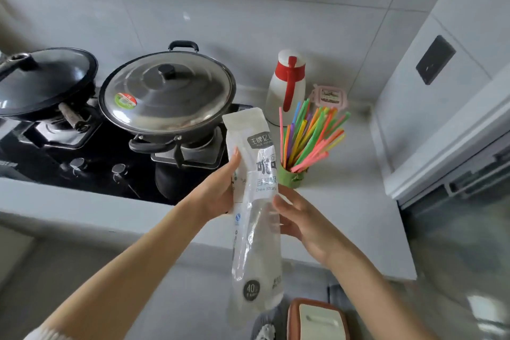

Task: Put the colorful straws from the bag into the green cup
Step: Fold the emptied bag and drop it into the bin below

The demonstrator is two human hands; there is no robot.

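Observation:
A small green cup (292,178) stands on the white counter with a fan of colorful straws (311,136) sticking up out of it. In front of the cup I hold a long clear plastic straw bag (255,201) upright; it looks flat and see-through with no straws visible inside. My left hand (218,190) grips the bag's left edge at mid height. My right hand (298,219) touches the bag's right side lower down, fingers spread against the plastic.
A lidded steel wok (167,94) and a black lidded pan (41,77) sit on the gas stove at left. A white and red thermos jug (287,85) and a small pink box (329,96) stand behind the cup. A wall rises at right.

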